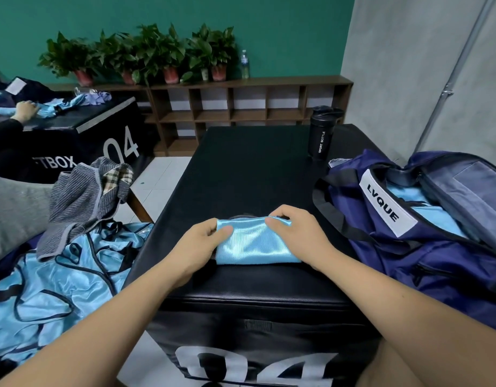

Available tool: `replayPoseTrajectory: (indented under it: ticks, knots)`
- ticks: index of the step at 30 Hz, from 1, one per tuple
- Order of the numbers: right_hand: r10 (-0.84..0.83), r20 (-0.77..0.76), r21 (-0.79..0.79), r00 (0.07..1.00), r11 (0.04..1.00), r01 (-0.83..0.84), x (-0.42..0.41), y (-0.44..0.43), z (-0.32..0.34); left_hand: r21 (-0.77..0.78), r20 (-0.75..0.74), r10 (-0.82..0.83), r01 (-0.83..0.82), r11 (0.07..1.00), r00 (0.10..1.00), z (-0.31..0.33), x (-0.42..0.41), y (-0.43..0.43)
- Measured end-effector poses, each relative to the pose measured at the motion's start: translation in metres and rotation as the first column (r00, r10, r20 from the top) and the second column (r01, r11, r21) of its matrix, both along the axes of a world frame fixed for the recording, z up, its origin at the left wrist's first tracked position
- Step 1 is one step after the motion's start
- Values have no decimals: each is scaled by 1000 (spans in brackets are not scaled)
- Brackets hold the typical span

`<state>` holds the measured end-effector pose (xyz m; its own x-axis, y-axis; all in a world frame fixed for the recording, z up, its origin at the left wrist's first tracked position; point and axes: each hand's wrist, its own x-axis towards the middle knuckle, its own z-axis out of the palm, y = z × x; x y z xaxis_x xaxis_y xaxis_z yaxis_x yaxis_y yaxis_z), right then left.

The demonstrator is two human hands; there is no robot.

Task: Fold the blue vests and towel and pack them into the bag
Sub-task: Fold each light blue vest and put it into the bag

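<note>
Vest (pixel 255 244) (folded) lies crosswise between left hand (pixel 196 244) and right hand (pixel 294 233).

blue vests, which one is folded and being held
The folded vest on the black box, pinched by the left hand and right hand. The vest pile at left lies unfolded; blue fabric sits in the navy bag.

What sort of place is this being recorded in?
Most likely a gym or sports training room: a black padded box marked 04, a sport bottle standing on it, a pile of blue vests and an open bag.
</note>
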<state>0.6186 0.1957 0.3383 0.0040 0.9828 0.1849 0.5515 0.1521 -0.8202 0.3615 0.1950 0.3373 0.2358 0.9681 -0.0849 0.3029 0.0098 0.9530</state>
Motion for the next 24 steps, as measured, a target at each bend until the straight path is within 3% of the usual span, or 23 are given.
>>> replayPoseTrajectory:
  ticks: [6,13,18,24]
  knots:
    - [0,-45,-21,999,1000,-1,-4,0,0,145,-148,247,-226,963,958,-9,18,8]
    - [-141,240,-40,961,987,155,-8,6,-7,290,-385,363,-262,920,848,-11,30,11]
    - [-188,571,102,799,982,159,-12,3,-7,379,-540,411,-224,898,734,-15,37,16]
    - [-230,750,243,620,968,65,-12,3,-13,403,-672,428,-186,896,605,-14,34,19]
